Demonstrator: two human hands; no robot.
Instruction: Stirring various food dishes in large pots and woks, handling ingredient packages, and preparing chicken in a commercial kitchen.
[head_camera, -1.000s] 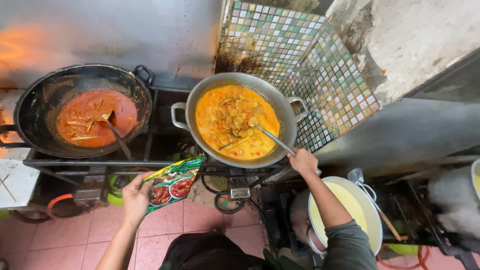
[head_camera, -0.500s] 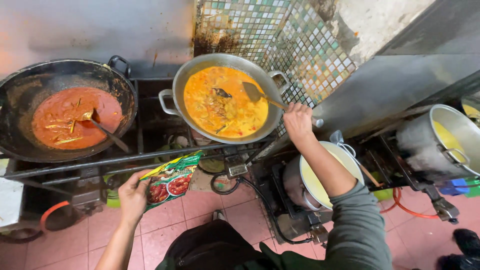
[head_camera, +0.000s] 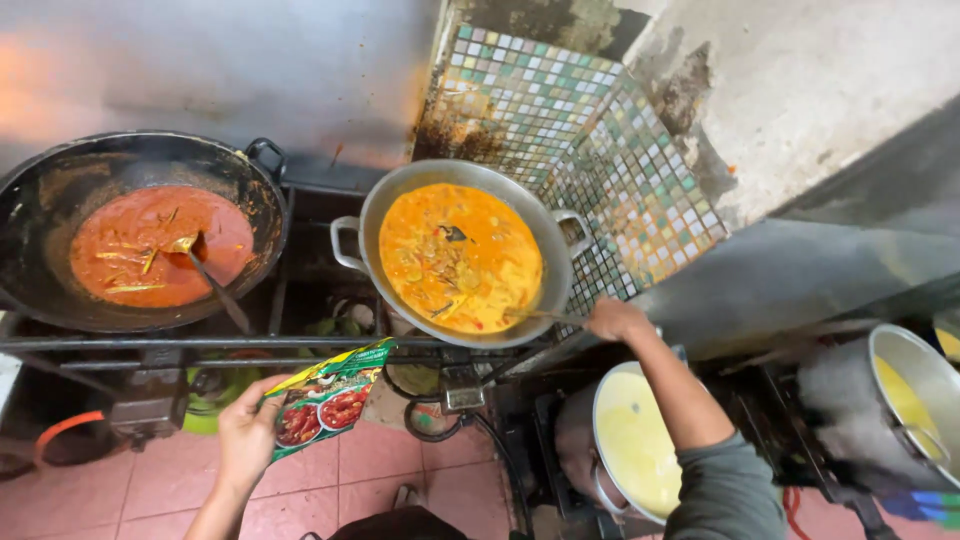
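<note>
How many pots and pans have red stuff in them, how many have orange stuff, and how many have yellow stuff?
Red sauce: 1, the black wok
Orange curry: 1, the silver pan, stirred by the right hand
Pale yellow liquid: 2, the white-rimmed pot and the steel pot
Total: 4

The left hand holds a green packet, not a pot.

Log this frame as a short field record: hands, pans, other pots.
left hand: holds a green seasoning packet low, in front of the stove frame
right hand: grips the handle of a ladle whose end dips into the yellow curry
grey pan: two handles, yellow-orange curry
black wok: red sauce, with a utensil resting in it
below right: pot of pale yellow liquid
far right: steel pot with yellow liquid
wall: small mosaic tiles
</note>
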